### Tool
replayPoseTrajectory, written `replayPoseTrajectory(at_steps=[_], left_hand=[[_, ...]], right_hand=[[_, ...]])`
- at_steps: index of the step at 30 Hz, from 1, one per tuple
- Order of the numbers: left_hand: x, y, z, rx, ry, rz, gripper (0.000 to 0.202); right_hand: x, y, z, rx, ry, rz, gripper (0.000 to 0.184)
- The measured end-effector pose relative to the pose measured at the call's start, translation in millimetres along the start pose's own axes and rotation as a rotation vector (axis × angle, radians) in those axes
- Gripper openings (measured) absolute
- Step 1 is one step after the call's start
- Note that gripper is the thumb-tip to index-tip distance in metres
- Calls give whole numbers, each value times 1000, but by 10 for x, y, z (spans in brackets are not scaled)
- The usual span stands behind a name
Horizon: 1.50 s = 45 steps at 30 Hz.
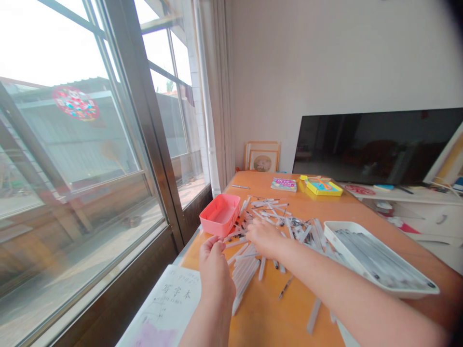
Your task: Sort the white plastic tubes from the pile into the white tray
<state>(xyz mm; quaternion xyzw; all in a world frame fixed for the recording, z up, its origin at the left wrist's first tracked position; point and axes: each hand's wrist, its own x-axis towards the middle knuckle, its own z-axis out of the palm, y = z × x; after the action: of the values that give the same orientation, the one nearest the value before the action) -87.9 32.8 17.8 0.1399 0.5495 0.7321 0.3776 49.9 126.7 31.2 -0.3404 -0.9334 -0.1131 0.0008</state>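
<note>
My left hand is closed in a pinch on one end of a translucent pen barrel. At the barrel's other end is my right hand, fingers curled downward; whatever they hold is hidden. Around both hands lies a loose pile of clear pen barrels, dark caps and thin refills. One black-tipped refill lies apart, nearer me. Just beyond my left hand stands a pink plastic basket. Right of my right forearm, a white tray holds rows of pens.
A paper notebook lies at the near left corner of the orange table. Farther back are a silver pen, a purple booklet and a yellow box. A glass window runs along the left; a television stands behind.
</note>
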Motion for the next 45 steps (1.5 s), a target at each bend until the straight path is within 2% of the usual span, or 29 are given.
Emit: replayPoseTrajectory(at_steps=[5, 11, 18, 23, 28, 31, 35, 37, 42, 45], left_hand=[[3, 19, -14, 6, 2, 11, 22], [-57, 32, 12, 67, -14, -48, 20], [-81, -13, 35, 93, -56, -54, 20], [-123, -44, 31, 170, -145, -41, 26], [-147, -103, 35, 282, -238, -50, 21], [-151, -157, 34, 344, -283, 91, 22], [-235, -162, 18, 445, -385, 447, 22], [-309, -143, 14, 485, -462, 563, 22], [-422, -150, 24, 543, -613, 589, 15], [-428, -169, 37, 534, -622, 500, 22]], right_hand=[[-5, -23, 24, -21, 2, 17, 25], [-35, 57, 124, -34, -48, 31, 23], [-104, 170, 96, -36, -103, 44, 25], [-185, 246, 41, -36, -95, 54, 25], [-370, 323, -54, -40, -51, 128, 23], [-505, 348, -138, -43, -26, 180, 24], [-677, 275, -257, -18, 12, 198, 22], [-750, 187, -300, 3, 32, 190, 21], [-897, -12, -347, 71, 65, 151, 20], [-957, 9, -361, 188, 91, 197, 19]])
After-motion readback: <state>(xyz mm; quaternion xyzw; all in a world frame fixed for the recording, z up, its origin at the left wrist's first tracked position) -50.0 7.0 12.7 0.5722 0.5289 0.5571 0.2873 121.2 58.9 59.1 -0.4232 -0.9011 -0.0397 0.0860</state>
